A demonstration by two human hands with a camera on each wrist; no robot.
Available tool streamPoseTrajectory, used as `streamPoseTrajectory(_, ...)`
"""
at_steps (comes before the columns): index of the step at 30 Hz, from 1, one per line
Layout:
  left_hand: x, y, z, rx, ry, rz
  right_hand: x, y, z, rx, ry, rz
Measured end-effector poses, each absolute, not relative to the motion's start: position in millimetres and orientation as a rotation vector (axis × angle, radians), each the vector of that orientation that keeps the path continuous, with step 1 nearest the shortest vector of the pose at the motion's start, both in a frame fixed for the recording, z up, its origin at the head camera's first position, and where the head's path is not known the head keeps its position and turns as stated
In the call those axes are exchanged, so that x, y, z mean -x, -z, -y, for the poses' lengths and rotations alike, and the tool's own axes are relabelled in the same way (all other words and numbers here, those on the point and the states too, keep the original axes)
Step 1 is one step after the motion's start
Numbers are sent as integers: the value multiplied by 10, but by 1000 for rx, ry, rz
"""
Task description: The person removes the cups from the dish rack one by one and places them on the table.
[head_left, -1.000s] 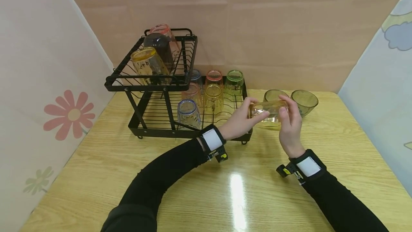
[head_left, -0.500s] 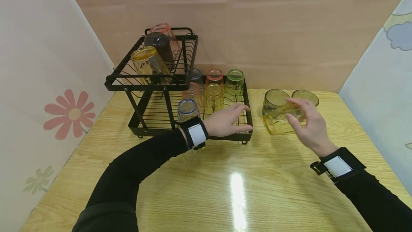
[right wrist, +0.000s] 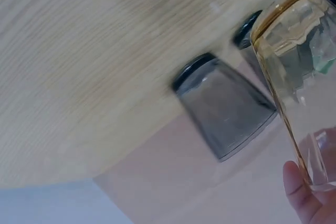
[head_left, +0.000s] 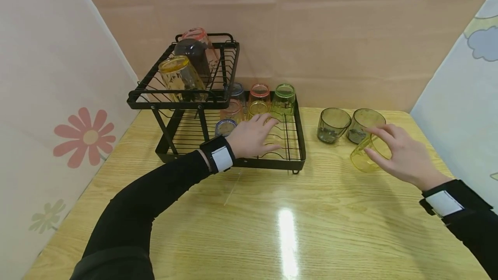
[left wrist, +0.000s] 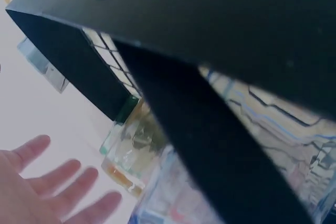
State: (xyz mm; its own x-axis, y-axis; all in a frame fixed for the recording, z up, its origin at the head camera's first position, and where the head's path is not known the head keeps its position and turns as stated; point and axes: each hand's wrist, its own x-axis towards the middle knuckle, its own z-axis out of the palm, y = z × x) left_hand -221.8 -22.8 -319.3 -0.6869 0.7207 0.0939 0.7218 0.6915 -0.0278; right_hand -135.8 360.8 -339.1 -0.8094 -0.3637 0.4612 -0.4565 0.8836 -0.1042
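Note:
My right hand (head_left: 408,157) holds a clear yellow glass (head_left: 363,155) near its rim, tilted, above the table's right side. In the right wrist view the thumb is on the rim of the yellow glass (right wrist: 289,40), and the other fingers are mostly hidden. Two grey-tinted glasses, one on the left (head_left: 331,126) and one on the right (head_left: 362,124), stand upright just behind it. Over the front of the black dish rack's lower tier (head_left: 301,141), my left hand (head_left: 250,137) is spread and holds nothing. It partly covers a blue-rimmed glass (head_left: 225,128) and a yellow glass (head_left: 258,107).
On the rack's raised left tier (head_left: 171,106) lean a yellow glass (head_left: 180,77), a dark glass (head_left: 194,55) and a pink glass (head_left: 196,33). Several upturned glasses stand below, among them a green one (head_left: 284,98). A paper-covered wall (head_left: 350,46) rises behind.
The left hand has released the yellow glass and moved left over the rack. The right hand has carried the glass rightward and toward the front, past the two grey glasses.

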Motion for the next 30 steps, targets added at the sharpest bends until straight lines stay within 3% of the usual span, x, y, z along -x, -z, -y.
streamPoseTrajectory(16,2466,3056,287,658,136,2841,1457,3350,-4176,-230,-212,2932)
streamPoseTrajectory(30,2529,2942,223,566,251,2862,1743,3402,-4420,-35,-196,2999)
